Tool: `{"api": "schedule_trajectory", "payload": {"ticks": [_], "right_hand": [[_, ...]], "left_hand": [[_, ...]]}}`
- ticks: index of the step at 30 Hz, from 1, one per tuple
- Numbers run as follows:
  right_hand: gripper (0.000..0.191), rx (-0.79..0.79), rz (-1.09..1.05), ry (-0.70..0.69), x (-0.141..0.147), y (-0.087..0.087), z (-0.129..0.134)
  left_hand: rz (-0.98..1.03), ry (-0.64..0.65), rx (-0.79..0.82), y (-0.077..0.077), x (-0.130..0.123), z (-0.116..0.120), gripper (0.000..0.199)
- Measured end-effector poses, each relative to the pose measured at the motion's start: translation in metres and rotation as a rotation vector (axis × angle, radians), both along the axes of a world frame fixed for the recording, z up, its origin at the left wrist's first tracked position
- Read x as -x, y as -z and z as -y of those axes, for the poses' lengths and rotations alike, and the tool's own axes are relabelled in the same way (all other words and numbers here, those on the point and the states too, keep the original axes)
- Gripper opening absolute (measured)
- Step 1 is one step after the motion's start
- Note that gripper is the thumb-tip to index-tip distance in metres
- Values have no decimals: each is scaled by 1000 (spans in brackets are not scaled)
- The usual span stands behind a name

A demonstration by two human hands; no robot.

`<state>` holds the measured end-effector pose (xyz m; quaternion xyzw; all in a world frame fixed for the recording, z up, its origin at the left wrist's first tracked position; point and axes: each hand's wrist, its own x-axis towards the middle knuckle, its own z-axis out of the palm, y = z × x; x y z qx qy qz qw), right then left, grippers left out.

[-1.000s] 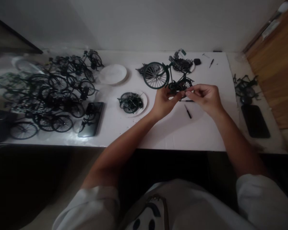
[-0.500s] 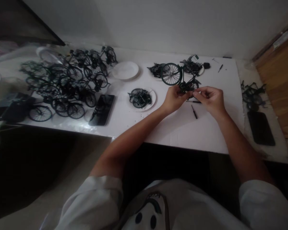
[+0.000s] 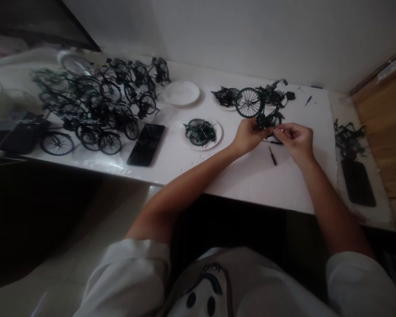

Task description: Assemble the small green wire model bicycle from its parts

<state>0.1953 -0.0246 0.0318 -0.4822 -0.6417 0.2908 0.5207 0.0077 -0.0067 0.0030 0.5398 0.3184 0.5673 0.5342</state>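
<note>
Is a dark-green, thin-spoked model bicycle (image 3: 263, 103). Clasped in left hand (image 3: 249, 135); touched by pinched right hand (image 3: 297, 138), around what unclear.

Pale shirt (image 3: 267, 281), 2 short sleeves (image 3: 128, 273); front print (image 3: 202, 294): 2 dark ovals (image 3: 191, 300).

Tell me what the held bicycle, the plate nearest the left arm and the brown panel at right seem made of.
Bicycle: perhaps painted metal or plastic, dark; thin frame and spokes suit both.
Plate: probably paper, matte white, by its ridged rim.
Panel: wood or wood print, finish rather dull, by its grain streaks.
</note>
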Motion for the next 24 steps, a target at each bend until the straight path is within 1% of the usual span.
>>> {"api": "schedule_trajectory", "payload": {"ticks": [6, 12, 19, 24], "right_hand": [[24, -25, 28, 37, 3, -3, 3], [26, 4, 14, -2, -1, -3, 1], [27, 13, -21, -55, -2, -9, 3], [25, 0, -5, -34, 0, -10, 6]], "left_hand": [[22, 16, -9, -1, 1, 0, 31], [19, 41, -7, -6, 3, 2, 37], [44, 83, 34, -12, 6, 8, 44], [50, 62, 34, -14, 5, 12, 43]]}}
